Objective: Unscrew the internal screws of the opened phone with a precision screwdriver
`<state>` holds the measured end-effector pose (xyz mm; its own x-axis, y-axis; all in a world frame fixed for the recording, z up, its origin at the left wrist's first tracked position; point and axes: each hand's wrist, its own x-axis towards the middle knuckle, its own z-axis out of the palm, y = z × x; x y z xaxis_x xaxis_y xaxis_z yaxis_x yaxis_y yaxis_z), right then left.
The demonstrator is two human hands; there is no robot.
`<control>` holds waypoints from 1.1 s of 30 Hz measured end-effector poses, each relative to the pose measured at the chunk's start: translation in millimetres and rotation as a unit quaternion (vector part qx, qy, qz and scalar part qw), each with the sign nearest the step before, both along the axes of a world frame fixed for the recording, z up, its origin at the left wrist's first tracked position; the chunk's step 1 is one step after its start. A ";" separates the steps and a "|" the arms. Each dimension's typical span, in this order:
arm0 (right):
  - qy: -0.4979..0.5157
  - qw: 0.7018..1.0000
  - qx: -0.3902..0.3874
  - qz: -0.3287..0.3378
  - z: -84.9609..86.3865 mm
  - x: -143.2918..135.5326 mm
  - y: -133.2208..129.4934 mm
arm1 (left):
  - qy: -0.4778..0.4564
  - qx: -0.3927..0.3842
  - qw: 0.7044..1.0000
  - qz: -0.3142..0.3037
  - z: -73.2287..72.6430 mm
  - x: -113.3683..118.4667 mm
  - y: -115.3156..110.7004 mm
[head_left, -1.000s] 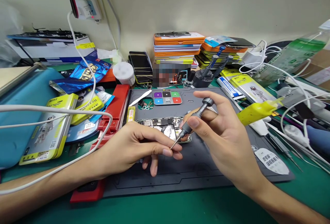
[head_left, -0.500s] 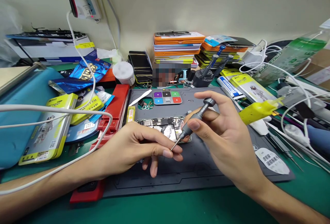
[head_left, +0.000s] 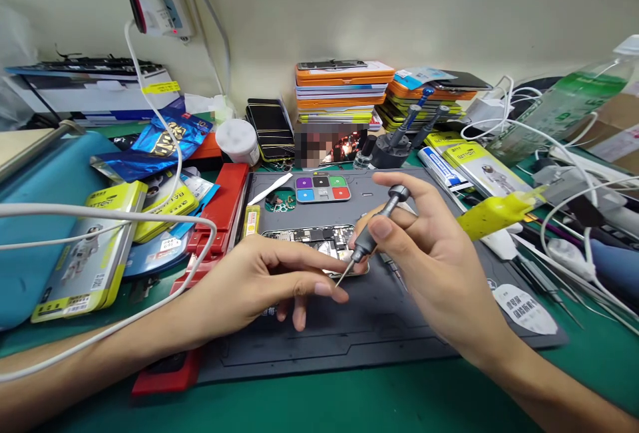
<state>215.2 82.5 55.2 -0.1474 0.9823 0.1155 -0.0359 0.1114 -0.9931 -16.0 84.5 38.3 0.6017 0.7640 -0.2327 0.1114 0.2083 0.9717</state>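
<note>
My right hand (head_left: 434, 253) grips a dark grey precision screwdriver (head_left: 369, 237), its thumb and middle fingers on the barrel and the index finger curled near the top cap. The screwdriver slants down to the left, and its thin tip meets the fingertips of my left hand (head_left: 279, 280). That hand's thumb and index finger are pinched around the tip; anything small between them cannot be made out. Behind and beneath the fingers, an opened phone (head_left: 309, 237) lies on the grey work mat (head_left: 349, 346), its inner boards exposed and partly covered by my hands.
A red clamp-like fixture (head_left: 219, 220) borders the mat's left side. Behind the phone sit a tray with coloured squares (head_left: 323, 188) and a white pry tool (head_left: 269, 188). A screwdriver stand (head_left: 394, 150), a yellow bottle (head_left: 494, 213) and white cables (head_left: 544, 220) are to the right.
My right hand and the screwdriver have shifted slightly left, with the tip a little higher at my left fingertips. My left fingers have closed slightly. The picture on the small screen behind has changed.
</note>
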 end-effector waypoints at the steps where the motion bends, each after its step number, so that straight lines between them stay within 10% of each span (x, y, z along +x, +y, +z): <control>1: 0.000 1.000 0.021 -0.015 0.3 0.5 -0.2 | 0.006 0.009 1.000 0.009 -0.3 0.7 0.3; 9: -0.234 0.922 0.308 -0.039 -8.9 17.4 4.4 | 0.003 0.064 0.987 0.147 1.8 3.5 4.1; 33: -0.388 0.849 0.359 0.018 -17.0 18.7 14.3 | 0.089 0.075 0.990 0.084 3.5 5.0 3.8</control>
